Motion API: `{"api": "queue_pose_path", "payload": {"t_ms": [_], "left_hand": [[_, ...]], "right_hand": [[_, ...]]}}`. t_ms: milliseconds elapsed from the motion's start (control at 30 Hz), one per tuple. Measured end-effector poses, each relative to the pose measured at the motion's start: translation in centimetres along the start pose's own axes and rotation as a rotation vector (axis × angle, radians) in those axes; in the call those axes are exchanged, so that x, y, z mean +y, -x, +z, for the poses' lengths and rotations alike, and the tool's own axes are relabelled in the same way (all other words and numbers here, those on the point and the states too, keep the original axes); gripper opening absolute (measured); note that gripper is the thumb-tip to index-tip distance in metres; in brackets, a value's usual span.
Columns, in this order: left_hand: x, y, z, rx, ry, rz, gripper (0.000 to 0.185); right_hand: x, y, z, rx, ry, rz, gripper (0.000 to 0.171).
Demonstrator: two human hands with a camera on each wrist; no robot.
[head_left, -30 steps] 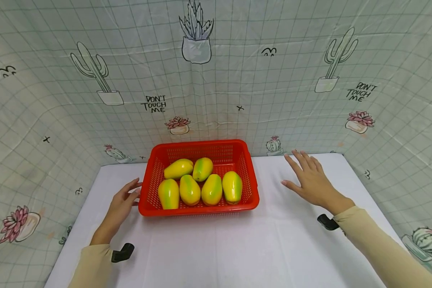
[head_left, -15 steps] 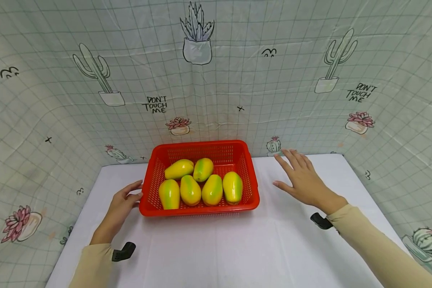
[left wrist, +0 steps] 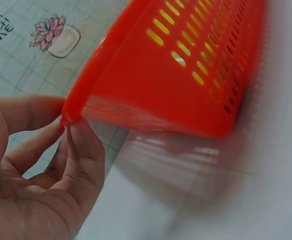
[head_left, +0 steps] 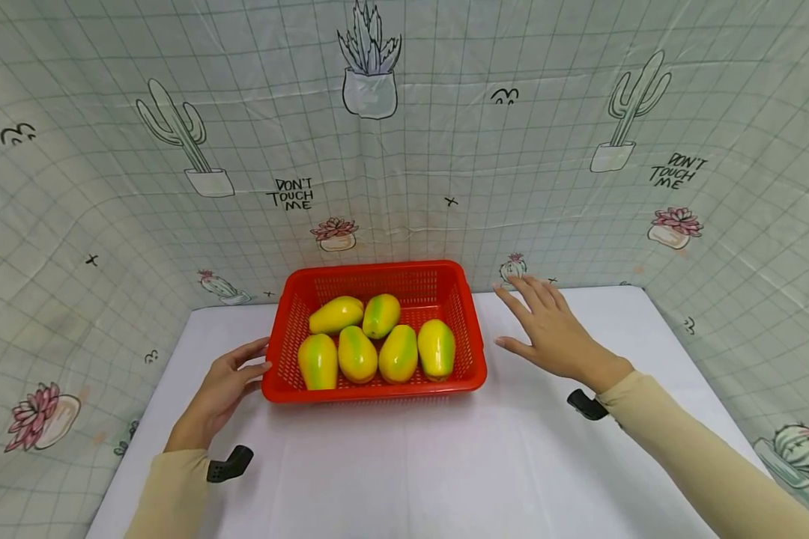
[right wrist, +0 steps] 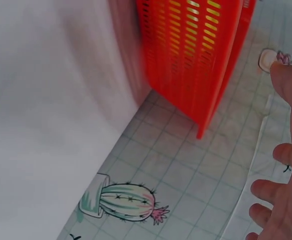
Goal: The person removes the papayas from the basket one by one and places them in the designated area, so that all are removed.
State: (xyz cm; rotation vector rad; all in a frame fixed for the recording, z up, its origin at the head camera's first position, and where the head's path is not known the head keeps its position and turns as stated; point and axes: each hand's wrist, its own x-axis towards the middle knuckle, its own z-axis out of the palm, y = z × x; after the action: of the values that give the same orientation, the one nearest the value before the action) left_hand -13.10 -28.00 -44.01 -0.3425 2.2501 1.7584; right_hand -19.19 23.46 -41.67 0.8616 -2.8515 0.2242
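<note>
A red plastic basket (head_left: 377, 394) with slotted walls stands on the table at centre in the head view. Several smooth yellow-green fruits (head_left: 358, 355), shaped like papayas, lie inside it. At the basket's left end, my left hand (head_left: 217, 393) pinches the rim; in the left wrist view the thumb is on one side of the rim (left wrist: 80, 87) and fingertips on the other. My right hand (head_left: 556, 340) hovers off the basket's right end, palm down, its fingers spread and holding nothing. The right wrist view shows its fingers apart from the basket wall (right wrist: 186, 60).
A white cloth (head_left: 404, 471) covers the table. Behind and at both sides hangs a grid-patterned curtain (head_left: 431, 150) with cactus drawings, close behind the basket. A black wrist camera (head_left: 231, 464) sits on the left wrist, another black camera (head_left: 587, 404) on the right.
My right hand has moved left, closer to the basket's right end. My left fingers have come onto the basket's left rim. The basket and fruits have stayed in place.
</note>
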Motion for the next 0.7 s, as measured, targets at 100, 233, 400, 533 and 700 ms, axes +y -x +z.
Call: {"api": "queue_pose_path", "payload": {"t_ms": [100, 233, 400, 533, 700], "left_hand": [[0.0, 0.0, -0.1, -0.005, 0.000, -0.008, 0.064], [0.1, 0.1, -0.1, -0.010, -0.005, -0.005, 0.063], [0.3, 0.2, -0.1, -0.014, -0.009, -0.008, 0.062], [0.3, 0.1, -0.2, -0.012, -0.016, -0.010, 0.063], [0.3, 0.1, -0.2, -0.008, -0.028, -0.009, 0.063]], "right_hand": [[-0.3, -0.5, 0.0, -0.006, 0.010, -0.019, 0.089], [-0.8, -1.3, 0.0, -0.009, 0.011, -0.048, 0.089], [-1.6, -2.2, 0.1, -0.038, 0.016, -0.060, 0.091], [-2.2, -3.0, 0.2, -0.061, 0.033, -0.075, 0.092], [-3.2, -4.0, 0.3, -0.078, 0.067, -0.107, 0.095]]}}
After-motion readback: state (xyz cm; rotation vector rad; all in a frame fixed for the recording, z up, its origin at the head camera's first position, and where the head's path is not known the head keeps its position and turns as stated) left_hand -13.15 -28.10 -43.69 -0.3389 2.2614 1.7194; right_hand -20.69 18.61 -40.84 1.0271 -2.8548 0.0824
